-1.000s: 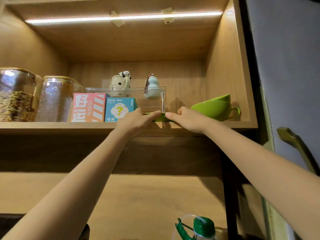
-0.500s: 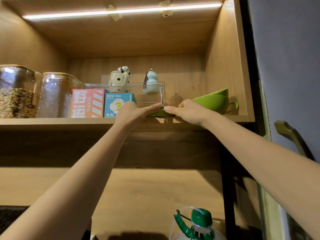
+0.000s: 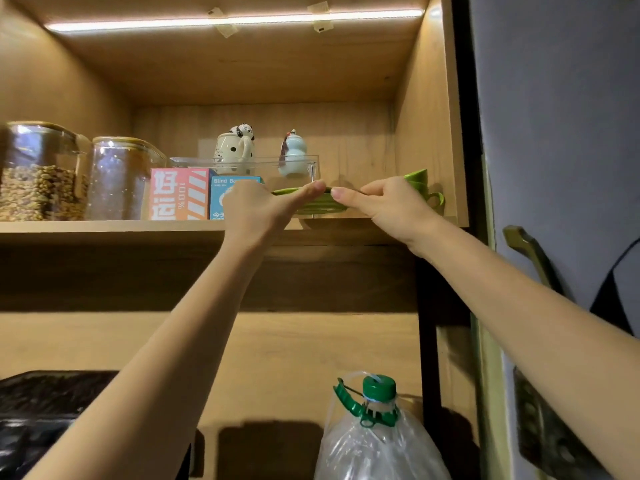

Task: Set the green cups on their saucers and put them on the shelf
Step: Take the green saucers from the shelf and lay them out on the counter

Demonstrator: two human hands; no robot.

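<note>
Glass jars [image 3: 41, 171]: two, at the left of the shelf
Printed boxes [image 3: 180, 195]: two, one pink, one blue
Clear bin [image 3: 263, 164]: one
Ceramic figures [image 3: 235, 145]: two, a spotted one and a pale blue gourd
Green saucers [image 3: 318, 202]: a stack, number unclear
Green cups [image 3: 420, 183]: two, nested
Hands [image 3: 258, 209]: two
Plastic jug [image 3: 377, 441]: one, green-capped, below

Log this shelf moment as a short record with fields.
left hand: thumb on green saucers
right hand: pinching the saucers' right rim
saucers: stacked, at the shelf front edge
green cups: on the shelf, behind the right hand
left of saucers: blue box, pink box, two jars
</note>
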